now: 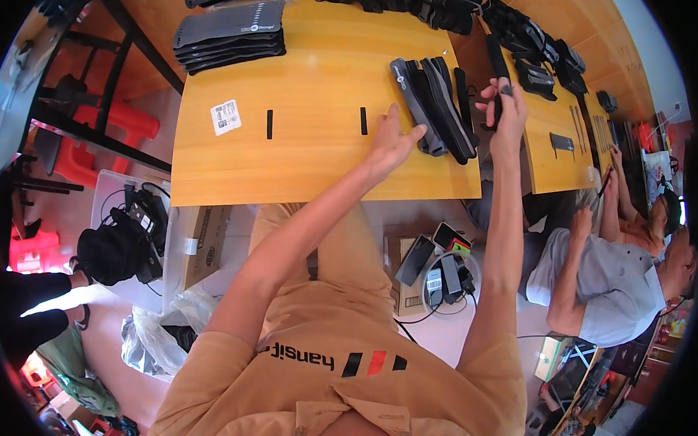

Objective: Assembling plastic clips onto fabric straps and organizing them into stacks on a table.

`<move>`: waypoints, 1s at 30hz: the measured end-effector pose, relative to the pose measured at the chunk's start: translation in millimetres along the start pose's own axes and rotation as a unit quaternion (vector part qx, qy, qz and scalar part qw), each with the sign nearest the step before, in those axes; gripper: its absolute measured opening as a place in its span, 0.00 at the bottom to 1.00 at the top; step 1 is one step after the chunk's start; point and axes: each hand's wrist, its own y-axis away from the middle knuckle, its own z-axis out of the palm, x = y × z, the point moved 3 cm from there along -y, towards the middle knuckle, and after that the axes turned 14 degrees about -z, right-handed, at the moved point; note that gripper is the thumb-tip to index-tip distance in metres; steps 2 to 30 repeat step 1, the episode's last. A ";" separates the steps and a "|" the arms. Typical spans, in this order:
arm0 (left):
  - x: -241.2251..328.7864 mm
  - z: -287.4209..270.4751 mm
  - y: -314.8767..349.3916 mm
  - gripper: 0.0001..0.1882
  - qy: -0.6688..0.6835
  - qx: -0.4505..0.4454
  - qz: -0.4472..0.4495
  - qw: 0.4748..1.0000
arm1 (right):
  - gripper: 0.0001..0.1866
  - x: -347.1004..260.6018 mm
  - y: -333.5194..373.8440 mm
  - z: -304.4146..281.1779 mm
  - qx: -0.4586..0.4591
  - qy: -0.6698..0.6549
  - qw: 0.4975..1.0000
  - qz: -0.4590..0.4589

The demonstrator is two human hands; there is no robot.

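My left hand point(396, 143) is over the right half of the yellow wooden table point(316, 169), fingers stretched and thumb apart. Its thumb reaches the near side of a row of folded grey and black fabric sleeves point(436, 109); whether it touches them I cannot tell. My right hand point(508, 116) is raised at the table's right edge, fingers curled round a long, narrow black strip point(498, 58) that points away from me. Two short black strips, a left one point(269, 124) and a right one point(363, 121), lie on the tabletop beside a white label point(225, 117).
A stack of grey fabric sleeves point(230, 38) lies at the far left, and black gear point(410, 1) lines the back. A second table point(549, 158) stands to the right, with co-workers point(601, 273) beside it. Below are a bin of chargers point(449, 284) and red stools point(123, 123).
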 end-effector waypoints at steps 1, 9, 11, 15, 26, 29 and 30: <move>0.2 -0.6 -0.9 0.46 -0.002 0.011 0.007 1.000 | 0.10 -5.3 4.3 -3.4 -0.033 -0.061 0.998 -0.011; 0.2 -0.6 -0.9 0.46 -0.002 0.011 0.007 1.000 | 0.10 -5.3 4.3 -3.4 -0.033 -0.061 0.998 -0.011; 0.2 -0.6 -0.9 0.46 -0.002 0.011 0.007 1.000 | 0.10 -5.3 4.3 -3.4 -0.033 -0.061 0.998 -0.011; 0.2 -0.6 -0.9 0.46 -0.002 0.011 0.007 1.000 | 0.10 -5.3 4.3 -3.4 -0.033 -0.061 0.998 -0.011; 0.2 -0.6 -0.9 0.46 -0.002 0.011 0.007 1.000 | 0.10 -5.3 4.3 -3.4 -0.033 -0.061 0.998 -0.011; 0.2 -0.6 -0.9 0.46 -0.002 0.011 0.007 1.000 | 0.10 -5.3 4.3 -3.4 -0.033 -0.061 0.998 -0.011; 0.2 -0.6 -0.9 0.46 -0.002 0.011 0.007 1.000 | 0.10 -5.3 4.3 -3.4 -0.033 -0.061 0.998 -0.011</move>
